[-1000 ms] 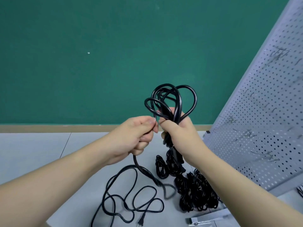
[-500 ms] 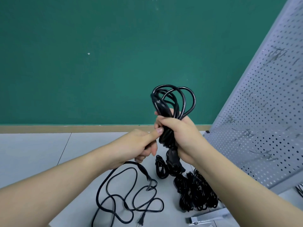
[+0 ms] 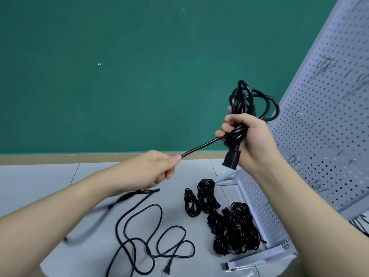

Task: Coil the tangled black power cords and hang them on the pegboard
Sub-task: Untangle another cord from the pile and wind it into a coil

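black coiled cord [image 3: 242,108] clamped in right hand [image 3: 249,140]; left hand [image 3: 151,170], down-left of coil, pinches its tail. keep tail taut, wrap snug round coil middle.

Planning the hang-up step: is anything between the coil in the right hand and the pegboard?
Nothing visible. The coil, gripped by the right hand, is beside the pegboard with open air between. The left hand pulls the cord's tail taut, away from the board.
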